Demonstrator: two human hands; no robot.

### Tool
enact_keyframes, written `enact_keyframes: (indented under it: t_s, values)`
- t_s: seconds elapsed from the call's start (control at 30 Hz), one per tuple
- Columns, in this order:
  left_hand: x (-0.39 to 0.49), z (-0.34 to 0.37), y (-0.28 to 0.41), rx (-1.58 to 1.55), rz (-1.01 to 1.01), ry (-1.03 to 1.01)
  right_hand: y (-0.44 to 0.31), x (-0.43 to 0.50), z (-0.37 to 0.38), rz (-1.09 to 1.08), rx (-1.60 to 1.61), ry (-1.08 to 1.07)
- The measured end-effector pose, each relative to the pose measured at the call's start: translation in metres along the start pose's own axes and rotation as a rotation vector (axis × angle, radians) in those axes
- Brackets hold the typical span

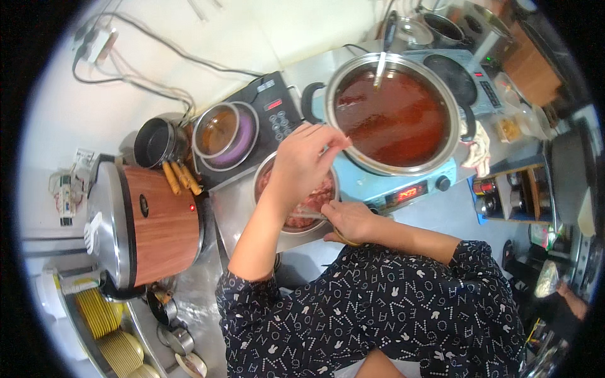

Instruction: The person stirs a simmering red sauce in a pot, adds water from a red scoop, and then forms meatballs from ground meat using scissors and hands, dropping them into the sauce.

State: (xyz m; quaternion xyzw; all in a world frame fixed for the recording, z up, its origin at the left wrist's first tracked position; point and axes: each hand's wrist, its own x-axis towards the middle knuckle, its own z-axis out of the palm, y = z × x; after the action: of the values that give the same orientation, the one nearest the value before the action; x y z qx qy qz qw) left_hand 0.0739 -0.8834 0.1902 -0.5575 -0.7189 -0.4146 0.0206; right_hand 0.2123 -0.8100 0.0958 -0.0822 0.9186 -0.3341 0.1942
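Note:
My left hand (307, 163) is raised over a metal bowl (336, 189) of raw, reddish minced meat (324, 191). Its thumb and fingertips come together near the rim of a large steel pot; whether anything thin sits between them is unclear. At the bowl's near right edge, my right hand (350, 221) grips a blurred tool (307, 214). Its pale end lies over the meat and a thin yellow loop shows under the fingers, perhaps scissors. The steel pot (338, 163) holds dark red liquid (392, 118), with a black-handled ladle (382, 61) standing in it.
The pot rests on a blue induction cooker (368, 186). Left are a black induction cooker (272, 101) with nested bowls (198, 134), saucepans (153, 141) and a wood-patterned rice cooker (165, 227). A cloth (478, 146) lies right of the pot. Cables (156, 40) cross the wall.

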Motion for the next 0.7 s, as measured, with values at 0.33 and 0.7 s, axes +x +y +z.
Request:
enact_keyframes:
  t_s: [0.33,0.7]
  values:
    - [0.071,0.071,-0.014,0.521,0.032,-0.419,0.032,-0.073,-0.016,-0.202,0.119,0.167]
    - [-0.017,-0.009,-0.014,0.498,-0.186,0.004,0.067,-0.097,0.002,0.080,0.938,-0.158]
